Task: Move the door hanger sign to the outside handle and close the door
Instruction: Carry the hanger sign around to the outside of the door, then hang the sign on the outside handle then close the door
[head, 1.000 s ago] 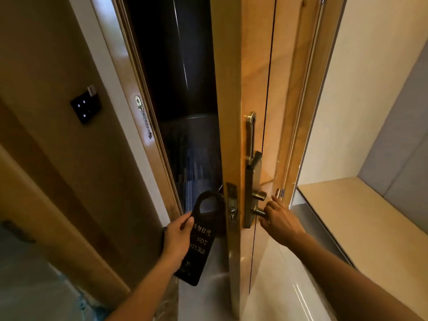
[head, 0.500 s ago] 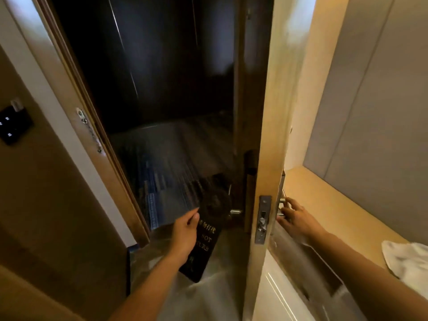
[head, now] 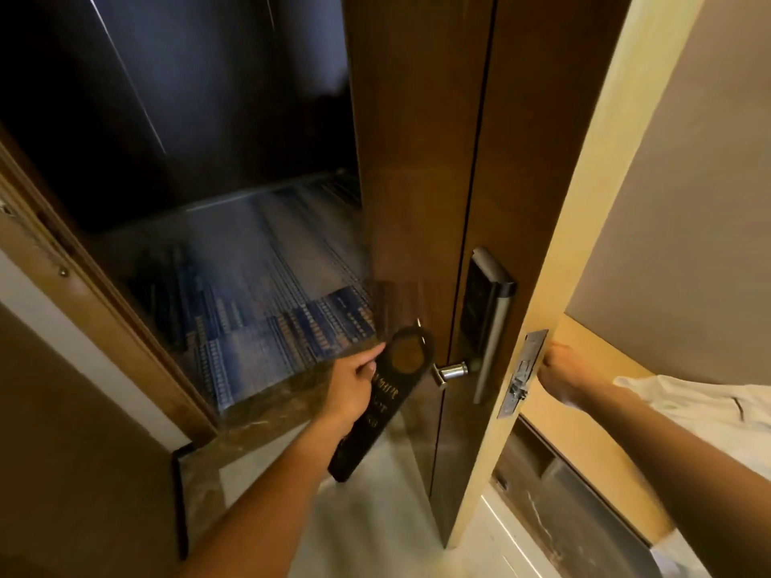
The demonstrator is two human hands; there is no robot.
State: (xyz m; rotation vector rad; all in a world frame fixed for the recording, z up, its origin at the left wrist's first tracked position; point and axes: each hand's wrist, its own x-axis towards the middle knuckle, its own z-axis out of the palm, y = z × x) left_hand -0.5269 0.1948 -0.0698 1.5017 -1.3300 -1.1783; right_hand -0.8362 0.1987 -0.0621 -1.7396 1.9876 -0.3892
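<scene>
Since the earlier frame, your left hand [head: 354,385], fingers clamped on the door hanger sign [head: 386,394], has carried its loop beside the outside handle [head: 450,372] at frame centre. Your right hand [head: 561,375] steadies the door [head: 417,202]; its finger state cannot be told.

Black door hanger sign [head: 377,406], gold lettering; blue-striped carpet [head: 258,310].
</scene>
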